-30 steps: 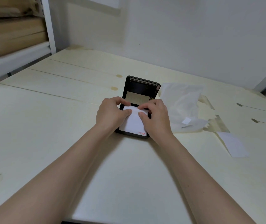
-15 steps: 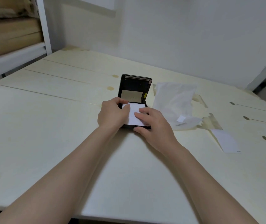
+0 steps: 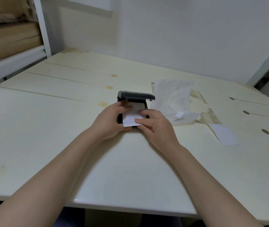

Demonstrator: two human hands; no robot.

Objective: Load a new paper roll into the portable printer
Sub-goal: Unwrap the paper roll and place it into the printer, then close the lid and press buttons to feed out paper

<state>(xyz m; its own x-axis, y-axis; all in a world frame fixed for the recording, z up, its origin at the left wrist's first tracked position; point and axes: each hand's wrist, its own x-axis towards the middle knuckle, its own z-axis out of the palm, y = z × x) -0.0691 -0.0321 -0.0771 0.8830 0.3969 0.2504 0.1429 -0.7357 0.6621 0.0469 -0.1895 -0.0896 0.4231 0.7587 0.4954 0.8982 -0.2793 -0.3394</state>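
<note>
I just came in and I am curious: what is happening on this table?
A person is loading paper into a small black printer on the table. The lid is partly lowered. The right hand presses the white paper strip flat, and the left hand holds the printer's side. Torn wrapping lies to the right.
</note>
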